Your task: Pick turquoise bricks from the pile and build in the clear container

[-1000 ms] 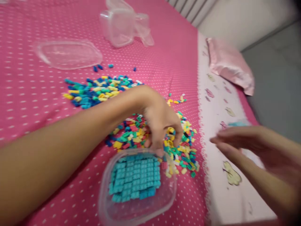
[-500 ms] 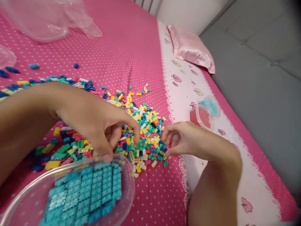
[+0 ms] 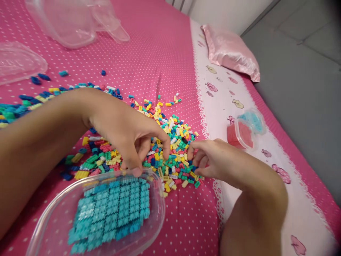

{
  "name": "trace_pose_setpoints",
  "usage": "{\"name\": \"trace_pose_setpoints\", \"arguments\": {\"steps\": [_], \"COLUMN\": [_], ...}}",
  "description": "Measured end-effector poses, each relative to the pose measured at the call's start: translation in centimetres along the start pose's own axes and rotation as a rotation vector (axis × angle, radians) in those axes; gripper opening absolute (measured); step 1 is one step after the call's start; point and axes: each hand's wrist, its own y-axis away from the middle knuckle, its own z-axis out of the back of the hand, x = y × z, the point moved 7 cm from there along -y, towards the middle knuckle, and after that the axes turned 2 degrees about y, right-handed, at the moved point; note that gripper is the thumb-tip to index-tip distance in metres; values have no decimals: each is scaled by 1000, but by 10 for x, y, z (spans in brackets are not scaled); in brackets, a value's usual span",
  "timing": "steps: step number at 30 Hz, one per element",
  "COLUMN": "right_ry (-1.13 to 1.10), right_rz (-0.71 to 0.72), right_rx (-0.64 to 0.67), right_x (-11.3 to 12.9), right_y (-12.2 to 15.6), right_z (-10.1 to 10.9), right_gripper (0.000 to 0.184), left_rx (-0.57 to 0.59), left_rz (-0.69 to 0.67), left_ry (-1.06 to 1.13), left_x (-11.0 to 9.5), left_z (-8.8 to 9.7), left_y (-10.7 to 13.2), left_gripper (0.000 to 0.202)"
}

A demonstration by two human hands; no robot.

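My left hand [image 3: 128, 137] arches over the pile of small colourful plastic building bricks [image 3: 173, 156]. Its index finger points down at the bricks, apart from the thumb, and the other fingers curl underneath. The thumb tip touches or hovers at the rim of a clear plastic container [image 3: 160, 220]; I cannot tell which. Inside it lie interlocked rows of turquoise bricks [image 3: 114, 209]. At the pile's right edge, my right hand [image 3: 209, 160] is loosely curved, thumb and index finger apart. Blue bricks show by its fingertips; no brick is visibly gripped.
Clear plastic tubs [image 3: 66, 28] and a clear lid [image 3: 21, 64] lie at upper left. To the right are a small box of red pieces [image 3: 239, 135] and one of light-blue pieces [image 3: 254, 121]. A pink pillow [image 3: 231, 53] rests farther back on the bed, beside a grey panel [image 3: 298, 89].
The whole view has shifted, so everything appears farther right. My right fingers curl slightly closer around the bricks at the pile's edge. The left hand keeps its pose by the container rim.
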Motion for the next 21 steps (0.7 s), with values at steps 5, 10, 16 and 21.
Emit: {"name": "trace_pose_setpoints", "arguments": {"steps": [5, 10, 16, 21], "right_ry": [2, -36, -78, -37], "right_rz": [57, 69, 26, -16], "right_rx": [5, 7, 11, -19], "right_x": [3, 4, -17, -25], "right_y": [2, 6, 7, 8], "right_z": [1, 6, 15, 20], "right_gripper": [23, 23, 13, 6], "left_rx": [-1, 0, 4, 12], "left_rz": [-12, -10, -28, -36], "left_ry": [-4, 1, 1, 5], "left_x": [1, 1, 1, 3], "left_z": [0, 0, 1, 2], "left_y": [-1, -1, -1, -1], "left_gripper": [73, 73, 70, 69]}}
